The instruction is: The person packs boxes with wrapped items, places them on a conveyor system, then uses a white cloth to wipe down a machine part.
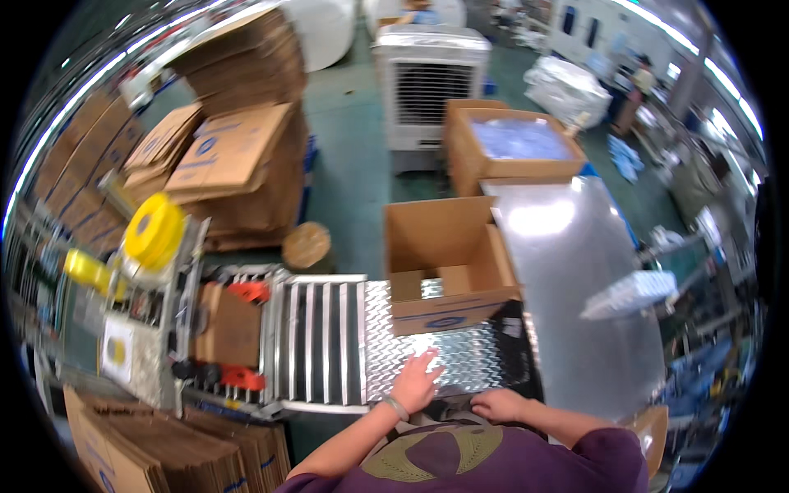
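An open cardboard box (454, 311) stands upright on a shiny diamond-plate surface (389, 367), its far flap raised. Through its mouth I see down to the bottom, where patches of bright metal show. My left hand (417, 381) is just short of the box's front wall, over the plate. Its fingers are stretched out and it holds nothing; a band circles the wrist. Close to my waist, at the plate's near edge, my right hand (499, 405) has its fingers curled in. Whether anything is inside those fingers is hidden.
A roller conveyor (325, 341) adjoins the plate on the left, leading to a box sealing machine (148, 308) with a carton (228, 325) in it. At right is a metal table (575, 246) bearing a white plastic-wrapped pack (633, 293). Flattened cartons (234, 152) and an air cooler (431, 90) stand beyond.
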The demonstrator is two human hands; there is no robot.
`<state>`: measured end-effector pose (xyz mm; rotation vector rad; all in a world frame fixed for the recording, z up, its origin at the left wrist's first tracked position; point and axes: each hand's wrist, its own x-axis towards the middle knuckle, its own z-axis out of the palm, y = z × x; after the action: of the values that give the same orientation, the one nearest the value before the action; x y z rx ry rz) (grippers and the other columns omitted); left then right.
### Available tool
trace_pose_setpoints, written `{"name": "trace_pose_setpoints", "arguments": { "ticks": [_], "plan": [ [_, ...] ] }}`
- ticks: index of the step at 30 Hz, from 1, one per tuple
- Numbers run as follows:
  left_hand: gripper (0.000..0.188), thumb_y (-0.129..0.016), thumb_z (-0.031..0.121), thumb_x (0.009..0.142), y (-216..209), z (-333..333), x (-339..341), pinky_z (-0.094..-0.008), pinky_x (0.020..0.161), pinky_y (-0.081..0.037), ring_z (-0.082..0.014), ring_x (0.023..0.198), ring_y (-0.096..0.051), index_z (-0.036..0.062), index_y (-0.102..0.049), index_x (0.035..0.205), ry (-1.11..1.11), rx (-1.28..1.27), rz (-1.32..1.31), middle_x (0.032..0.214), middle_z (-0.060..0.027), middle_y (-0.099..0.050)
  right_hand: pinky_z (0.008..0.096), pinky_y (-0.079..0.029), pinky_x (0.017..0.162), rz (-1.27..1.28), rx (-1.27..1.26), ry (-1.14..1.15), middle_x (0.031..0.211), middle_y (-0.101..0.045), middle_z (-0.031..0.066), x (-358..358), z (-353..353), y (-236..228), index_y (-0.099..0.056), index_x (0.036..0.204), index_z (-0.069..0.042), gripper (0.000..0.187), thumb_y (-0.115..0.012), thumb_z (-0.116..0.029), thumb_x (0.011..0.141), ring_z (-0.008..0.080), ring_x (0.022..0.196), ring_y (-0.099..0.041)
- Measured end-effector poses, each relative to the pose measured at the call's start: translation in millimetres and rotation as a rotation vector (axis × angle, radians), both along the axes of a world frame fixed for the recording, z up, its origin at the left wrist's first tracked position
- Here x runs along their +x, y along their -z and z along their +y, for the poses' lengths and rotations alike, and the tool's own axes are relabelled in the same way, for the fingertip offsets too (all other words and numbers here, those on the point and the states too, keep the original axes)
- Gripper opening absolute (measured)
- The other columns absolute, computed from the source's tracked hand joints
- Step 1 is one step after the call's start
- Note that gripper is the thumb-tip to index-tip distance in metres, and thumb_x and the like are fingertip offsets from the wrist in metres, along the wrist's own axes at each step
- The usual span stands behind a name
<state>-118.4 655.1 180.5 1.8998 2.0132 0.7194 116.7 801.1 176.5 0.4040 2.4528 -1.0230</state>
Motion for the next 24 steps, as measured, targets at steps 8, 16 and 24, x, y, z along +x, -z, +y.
{"name": "trace_pose_setpoints", "arguments": {
  "ticks": [8, 16, 24],
  "plan": [
    [0.046, -0.058, 0.003, 0.077, -53.3, 200.8, 28.2, -0.0433, 0.087, -0.047, -0.033, 0.102, -0.059, 0.0038, -0.051, 0.122, -0.144, 0.116, 0.35, 0.112, -0.0191, -0.06, 0.0441, -0.046, 0.086, 0.604, 0.804, 0.403, 0.082, -0.065, 0.014, 133.4, 182.8, -96.3, -0.066, 0.091, -0.004, 0.017, -0.064, -0.012, 0.076, 0.0338, 0.081, -0.061],
    [0.006, -0.055, 0.006, 0.074, -2.7, 157.4, 29.5, -0.0421, 0.071, -0.049, -0.031, 0.081, -0.06, 0.0085, -0.056, 0.08, 0.118, -0.12, 0.428, 0.079, -0.0115, -0.059, 0.0471, -0.043, 0.093, 0.045, 1.055, 0.922, 0.115, -0.057, 0.0174, 299.8, 323.0, -79.9, -0.057, 0.118, -0.005, 0.054, -0.072, -0.013, 0.067, 0.0349, 0.109, -0.054],
    [0.011, -0.057, 0.009, 0.071, -19.9, 44.2, 89.7, -0.0386, 0.067, -0.048, -0.0262, 0.078, -0.058, 0.0128, -0.06, 0.081, 0.156, -0.179, 0.403, 0.077, -0.0061, -0.056, 0.0523, -0.035, 0.104, -0.425, 1.226, 0.891, 0.153, -0.026, 0.0163, 323.2, 444.7, -38.7, -0.018, 0.151, -0.016, 0.083, -0.06, -0.011, 0.08, 0.0321, 0.137, -0.034]
  ]
}}
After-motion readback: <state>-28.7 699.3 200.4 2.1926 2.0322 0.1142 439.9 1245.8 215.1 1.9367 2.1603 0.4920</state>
